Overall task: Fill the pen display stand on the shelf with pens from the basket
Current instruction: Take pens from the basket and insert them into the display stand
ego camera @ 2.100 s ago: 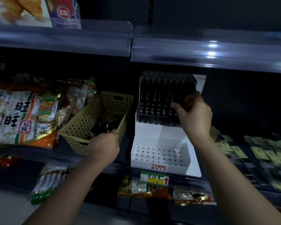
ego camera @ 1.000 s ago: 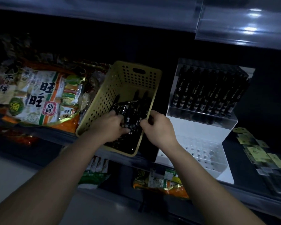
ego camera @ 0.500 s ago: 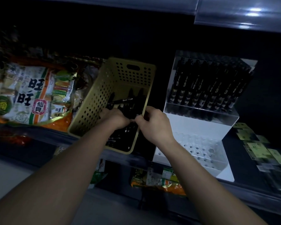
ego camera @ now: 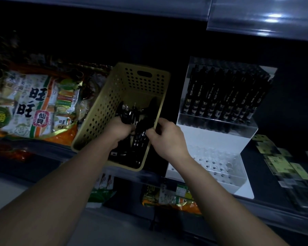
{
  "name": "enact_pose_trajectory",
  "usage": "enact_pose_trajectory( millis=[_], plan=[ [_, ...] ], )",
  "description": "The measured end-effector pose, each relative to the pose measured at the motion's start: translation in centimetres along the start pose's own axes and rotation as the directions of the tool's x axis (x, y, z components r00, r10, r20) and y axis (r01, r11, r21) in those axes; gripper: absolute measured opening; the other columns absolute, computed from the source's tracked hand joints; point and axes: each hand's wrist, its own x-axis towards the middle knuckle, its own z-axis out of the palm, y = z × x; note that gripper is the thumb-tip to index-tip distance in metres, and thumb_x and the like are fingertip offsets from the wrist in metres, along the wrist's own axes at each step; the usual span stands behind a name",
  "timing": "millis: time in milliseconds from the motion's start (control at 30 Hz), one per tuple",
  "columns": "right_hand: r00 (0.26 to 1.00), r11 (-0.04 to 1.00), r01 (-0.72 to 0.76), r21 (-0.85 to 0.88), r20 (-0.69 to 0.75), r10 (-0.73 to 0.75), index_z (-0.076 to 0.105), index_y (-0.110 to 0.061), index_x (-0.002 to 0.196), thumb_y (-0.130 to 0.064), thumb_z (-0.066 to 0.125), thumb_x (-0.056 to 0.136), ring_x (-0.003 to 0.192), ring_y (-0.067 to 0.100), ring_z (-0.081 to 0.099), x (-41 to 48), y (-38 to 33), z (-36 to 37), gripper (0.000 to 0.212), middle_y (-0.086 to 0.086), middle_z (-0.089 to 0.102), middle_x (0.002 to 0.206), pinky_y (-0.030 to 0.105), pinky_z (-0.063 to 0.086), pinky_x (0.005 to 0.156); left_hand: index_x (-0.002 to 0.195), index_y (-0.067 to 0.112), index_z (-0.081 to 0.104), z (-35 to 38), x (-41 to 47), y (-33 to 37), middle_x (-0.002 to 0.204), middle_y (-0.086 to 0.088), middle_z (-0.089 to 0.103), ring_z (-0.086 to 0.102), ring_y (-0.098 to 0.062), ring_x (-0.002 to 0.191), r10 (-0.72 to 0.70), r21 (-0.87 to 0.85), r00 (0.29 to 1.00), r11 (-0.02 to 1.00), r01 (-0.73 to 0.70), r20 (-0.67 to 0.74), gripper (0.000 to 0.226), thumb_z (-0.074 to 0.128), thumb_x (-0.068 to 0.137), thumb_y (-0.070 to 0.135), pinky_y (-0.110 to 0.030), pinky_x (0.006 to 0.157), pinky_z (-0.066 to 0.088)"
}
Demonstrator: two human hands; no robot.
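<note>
Dim shelf [ego camera: 256, 167], left hand [ego camera: 120, 129] now gripping pens [ego camera: 130, 112] in basket [ego camera: 103, 110], right hand [ego camera: 167, 137] pinching pens

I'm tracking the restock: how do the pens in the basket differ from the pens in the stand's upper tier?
The basket pens lie jumbled in a loose heap; the stand pens stand upright in tidy rows. The left hand and right hand grip some basket pens; nothing touches the stand pens. Both lots look black.
</note>
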Motion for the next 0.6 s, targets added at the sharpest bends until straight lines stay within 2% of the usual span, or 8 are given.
enact_pose_trajectory(
  millis=[33, 133, 233, 300, 367, 467, 600],
  plan=[
    [1.000, 1.000, -0.006, 0.000, 0.001, 0.006, 0.062, -0.011, 0.098, -0.026, 0.052, 0.091, 0.071, 0.019, 0.061, 0.1, 0.0, 0.0, 0.020, 0.005, 0.067, 0.082, 0.026, 0.044, 0.056, 0.088, 0.011, 0.063, 0.0, 0.0, 0.1, 0.095, -0.012, 0.068, 0.059, -0.018, 0.075, 0.024, -0.032, 1.000, 0.999, -0.024, -0.019, 0.005, 0.059, 0.091, 0.010, -0.023, 0.061, 0.047],
    [1.000, 1.000, -0.021, -0.010, 0.002, 0.021, 0.061, -0.011, 0.094, -0.027, 0.051, 0.092, 0.066, 0.016, 0.057, 0.4, 0.1, 0.1, 0.020, 0.001, 0.064, 0.077, 0.020, 0.038, 0.048, 0.101, 0.011, 0.062, -0.1, 0.0, 0.6, 0.092, -0.005, 0.067, 0.062, -0.016, 0.082, 0.101, -0.176, 0.994, 0.979, -0.106, -0.040, 0.009, 0.057, 0.093, 0.010, -0.020, 0.065, 0.048],
    [0.999, 0.999, -0.047, -0.016, 0.002, 0.047, 0.059, -0.010, 0.093, -0.028, 0.048, 0.094, 0.065, 0.015, 0.054, 0.8, 0.2, 0.2, 0.021, 0.000, 0.059, 0.074, 0.019, 0.035, 0.048, 0.095, 0.015, 0.062, -0.4, 0.0, 1.3, 0.095, -0.004, 0.069, 0.065, -0.019, 0.090, 0.141, -0.336, 0.989, 0.930, -0.150, -0.052, 0.007, 0.056, 0.094, 0.011, -0.030, 0.078, 0.054],
    [0.998, 0.997, -0.064, -0.033, 0.005, 0.064, 0.055, -0.009, 0.090, -0.027, 0.045, 0.096, 0.066, 0.017, 0.053, 1.2, 0.3, 0.4, 0.022, 0.000, 0.057, 0.074, 0.022, 0.034, 0.049, 0.093, 0.014, 0.061, -0.4, -0.1, 1.9, 0.092, -0.004, 0.069, 0.066, -0.018, 0.085, 0.172, -0.432, 0.982, 0.881, -0.191, -0.083, 0.007, 0.055, 0.096, 0.011, -0.034, 0.078, 0.056],
    [0.996, 0.995, -0.081, -0.050, 0.015, 0.082, 0.053, -0.007, 0.090, -0.026, 0.042, 0.097, 0.069, 0.020, 0.053, 1.4, 0.3, 0.6, 0.023, 0.003, 0.056, 0.077, 0.028, 0.034, 0.052, 0.098, 0.009, 0.061, -0.5, -0.5, 2.7, 0.087, -0.003, 0.068, 0.066, -0.015, 0.078, 0.197, -0.511, 0.971, 0.825, -0.240, -0.138, 0.008, 0.055, 0.096, 0.013, -0.033, 0.072, 0.057],
    [0.993, 0.993, -0.111, -0.050, 0.026, 0.112, 0.052, -0.006, 0.092, -0.026, 0.041, 0.097, 0.074, 0.023, 0.054, 1.7, 0.3, 0.6, 0.024, 0.006, 0.058, 0.082, 0.029, 0.036, 0.061, 0.106, 0.005, 0.057, -0.7, -0.8, 4.1, 0.080, -0.002, 0.066, 0.066, -0.015, 0.071, 0.167, -0.660, 0.970, 0.711, -0.244, -0.178, 0.017, 0.057, 0.095, 0.017, -0.035, 0.068, 0.058],
    [0.986, 0.987, -0.159, -0.029, 0.044, 0.160, 0.054, -0.005, 0.096, -0.027, 0.040, 0.097, 0.080, 0.024, 0.054, 2.0, 0.4, 0.8, 0.025, 0.006, 0.059, 0.088, 0.029, 0.038, 0.066, 0.093, 0.009, 0.058, -1.1, -1.3, 5.6, 0.071, -0.002, 0.062, 0.063, -0.016, 0.064, 0.105, -0.849, 0.991, 0.514, -0.121, -0.078, 0.004, 0.056, 0.095, 0.012, -0.033, 0.067, 0.055]
  ],
)
